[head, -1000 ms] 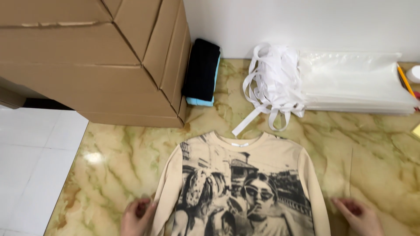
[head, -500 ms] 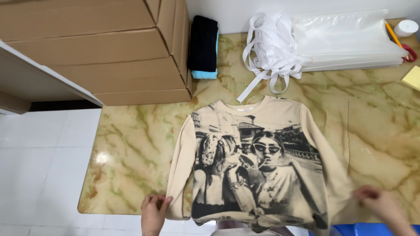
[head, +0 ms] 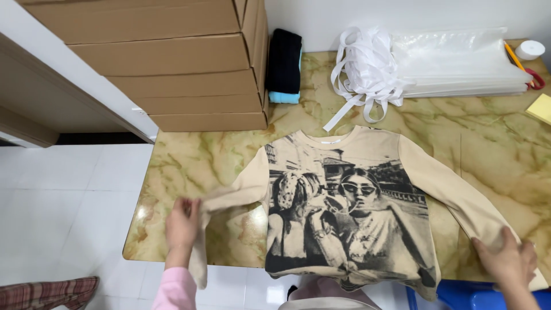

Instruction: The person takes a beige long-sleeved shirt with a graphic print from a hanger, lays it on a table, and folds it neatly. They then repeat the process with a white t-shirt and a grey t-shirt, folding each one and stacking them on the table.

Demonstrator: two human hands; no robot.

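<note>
Sweatshirt (head: 350, 201) on table (head: 493, 143) (boxes (head: 172, 63) behind, left).
</note>
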